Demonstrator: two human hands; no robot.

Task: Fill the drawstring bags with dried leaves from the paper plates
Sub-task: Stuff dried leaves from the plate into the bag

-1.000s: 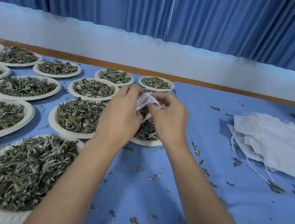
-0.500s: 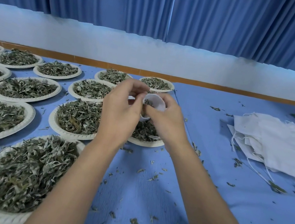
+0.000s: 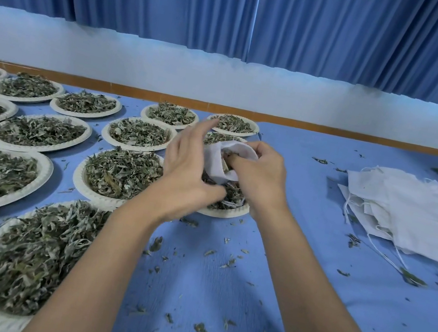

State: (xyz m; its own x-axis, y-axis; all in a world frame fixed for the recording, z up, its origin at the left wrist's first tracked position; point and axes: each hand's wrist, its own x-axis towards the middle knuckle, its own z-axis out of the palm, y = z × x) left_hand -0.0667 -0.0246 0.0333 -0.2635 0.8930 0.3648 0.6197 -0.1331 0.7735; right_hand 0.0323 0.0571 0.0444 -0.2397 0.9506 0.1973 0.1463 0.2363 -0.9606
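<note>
A small white drawstring bag (image 3: pixel 216 164) hangs over a paper plate (image 3: pixel 222 213) of dried leaves, its mouth open and some leaves inside. My left hand (image 3: pixel 184 171) cups the bag's left side with the thumb under it and the index finger raised. My right hand (image 3: pixel 261 176) grips the bag's rim, fingers over the far edge and thumb in the mouth. The bag's lower part is hidden between my hands.
Several more paper plates of dried leaves (image 3: pixel 120 172) cover the left half of the blue table (image 3: pixel 308 284). A pile of empty white bags (image 3: pixel 409 208) with loose strings lies at the right. Leaf crumbs are scattered between my arms.
The bag's mouth has been pulled wider. My left hand let go of the rim and moved to the bag's side. My right thumb went into the mouth.
</note>
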